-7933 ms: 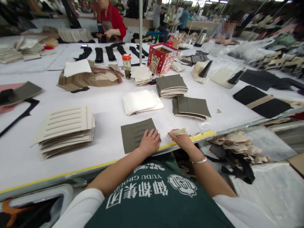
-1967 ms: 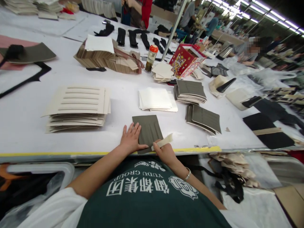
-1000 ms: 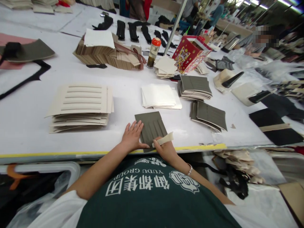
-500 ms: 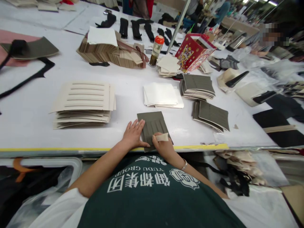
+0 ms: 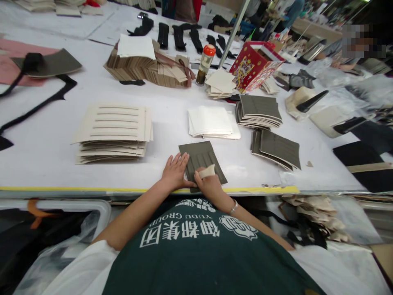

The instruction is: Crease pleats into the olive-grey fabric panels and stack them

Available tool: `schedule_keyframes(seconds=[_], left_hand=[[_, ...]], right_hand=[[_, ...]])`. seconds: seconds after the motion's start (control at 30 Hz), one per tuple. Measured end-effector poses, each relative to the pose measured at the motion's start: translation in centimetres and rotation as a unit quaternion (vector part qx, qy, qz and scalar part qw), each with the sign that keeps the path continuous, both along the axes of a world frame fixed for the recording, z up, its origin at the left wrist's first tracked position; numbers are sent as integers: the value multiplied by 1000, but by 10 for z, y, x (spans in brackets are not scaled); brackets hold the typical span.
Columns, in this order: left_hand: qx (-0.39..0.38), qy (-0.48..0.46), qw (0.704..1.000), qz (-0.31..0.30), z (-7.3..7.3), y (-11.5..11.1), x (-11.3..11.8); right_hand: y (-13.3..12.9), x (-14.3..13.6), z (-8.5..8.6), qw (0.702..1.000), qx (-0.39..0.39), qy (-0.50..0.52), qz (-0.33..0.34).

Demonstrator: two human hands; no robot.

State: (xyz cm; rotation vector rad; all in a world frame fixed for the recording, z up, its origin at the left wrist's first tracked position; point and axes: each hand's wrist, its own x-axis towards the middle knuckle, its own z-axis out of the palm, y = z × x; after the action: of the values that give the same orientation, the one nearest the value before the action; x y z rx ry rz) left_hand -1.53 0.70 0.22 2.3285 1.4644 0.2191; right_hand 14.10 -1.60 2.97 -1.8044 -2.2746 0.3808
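A dark grey-green panel with raised ridges (image 5: 202, 153) lies at the table's front edge. My left hand (image 5: 176, 172) rests with fingers spread on its left side. Closed round a small cream-coloured tool (image 5: 207, 171), my right hand (image 5: 211, 186) presses on the lower middle of the panel. The tool's lower end is hidden by my fingers. Beyond the panel sits a stack of white sheets (image 5: 211, 122). To the right are two stacks of dark panels (image 5: 259, 107), (image 5: 280, 148). A tall stack of cream slotted panels (image 5: 115, 125) stands to the left.
Farther back are a long row of brown pieces (image 5: 135, 67), a red-capped jar (image 5: 205, 65), a red patterned box (image 5: 253, 67) and a slanting metal pole (image 5: 235, 32). Black straps lie at left. A person is at the far right. A plastic bin (image 5: 106, 213) stands below the table edge.
The camera view has shifted slightly, moving the table's contents rightward. My right hand, with the tool, has moved slightly up and left along the panel; my left hand stays spread on it.
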Motion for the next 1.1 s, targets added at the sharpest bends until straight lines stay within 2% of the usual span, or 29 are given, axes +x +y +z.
schedule_keyframes(seconds=[0.07, 0.13, 0.23, 0.33, 0.4, 0.43, 0.53, 0.67, 0.7, 0.77, 0.83, 0.87, 0.97, 1.1], left_hand=[[-7, -2, 1000, -14, 0, 2, -3], [-21, -3, 999, -36, 1, 5, -8], [-33, -1, 998, -49, 3, 8, -13], [-26, 2, 999, -42, 4, 8, -14], [-24, 3, 999, -36, 3, 7, -12], [-24, 2, 999, -33, 2, 7, -11], [-25, -2, 999, -28, 2, 6, -9], [-38, -4, 999, -39, 7, 9, -15], [-48, -11, 998, -44, 9, 12, -18], [-56, -37, 997, -37, 13, 24, -23], [-30, -64, 997, 9, 17, 41, -23], [-10, -70, 997, 41, 19, 50, -21], [21, -25, 994, 101, 25, 72, -3], [20, 83, 990, 113, 35, 79, 24]], right_hand=[[-28, 15, -1, 999, -22, 40, 16], [-35, 23, -1, 995, -46, 89, 9], [-1, 13, 0, 990, -52, 133, -11], [49, -10, 3, 995, -24, 99, -6], [65, -21, 5, 998, -3, 66, -3], [64, -23, 6, 998, 2, 55, 0], [29, -12, 5, 998, -16, 62, 14], [-43, 34, 1, 977, -118, 176, 26], [-56, 49, 1, 969, -136, 204, -3], [-72, 80, 2, 954, -141, 242, -105], [-76, 108, 3, 936, -124, 256, -209], [-75, 120, 3, 928, -116, 260, -240], [-67, 139, 0, 901, -125, 303, -283], [-50, 130, -11, 823, -171, 436, -321]])
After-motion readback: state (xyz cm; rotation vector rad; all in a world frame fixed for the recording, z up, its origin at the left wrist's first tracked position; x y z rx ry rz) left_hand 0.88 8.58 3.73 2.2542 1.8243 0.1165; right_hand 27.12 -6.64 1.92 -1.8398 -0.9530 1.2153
